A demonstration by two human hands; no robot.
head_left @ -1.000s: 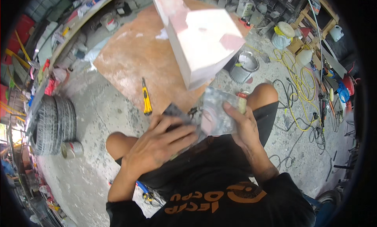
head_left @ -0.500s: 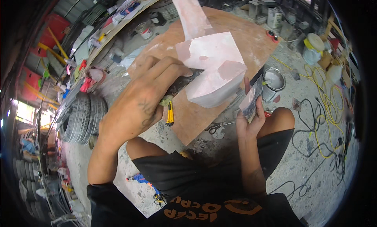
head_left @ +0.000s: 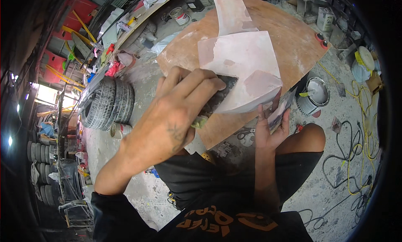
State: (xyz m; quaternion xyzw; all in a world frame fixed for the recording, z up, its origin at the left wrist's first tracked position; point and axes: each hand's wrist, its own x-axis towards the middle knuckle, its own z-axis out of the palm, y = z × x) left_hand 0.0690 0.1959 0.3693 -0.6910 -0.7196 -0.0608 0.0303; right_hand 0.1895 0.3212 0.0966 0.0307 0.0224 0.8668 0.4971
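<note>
A pale pink-and-white coated angular piece point(head_left: 247, 53) with a long arm rests over a brown board point(head_left: 289, 41). My left hand point(head_left: 178, 99) is closed on a dark flat spreader point(head_left: 228, 86), whose far edge lies at the inner corner of the piece. Below the piece's near right corner, my right hand point(head_left: 270, 133) grips a flat plate point(head_left: 284, 110) smeared with pale paste, thumb and fingers along its sides. An open can point(head_left: 307, 104) of whitish-grey paste stands right of that hand. Part of the spreader is hidden under my left fingers.
Scissors point(head_left: 243, 134) lie on the floor near the board's front edge. Stacked tyres point(head_left: 102, 106) stand at left, below a cluttered bench. Yellow and black cables point(head_left: 360, 145) coil at right. Metal tins point(head_left: 324, 20) stand at the far right.
The view has shifted, so most surroundings sit differently. My left hand has moved right and now hides the yellow cutter. The plate in my right hand is closer under the piece's corner.
</note>
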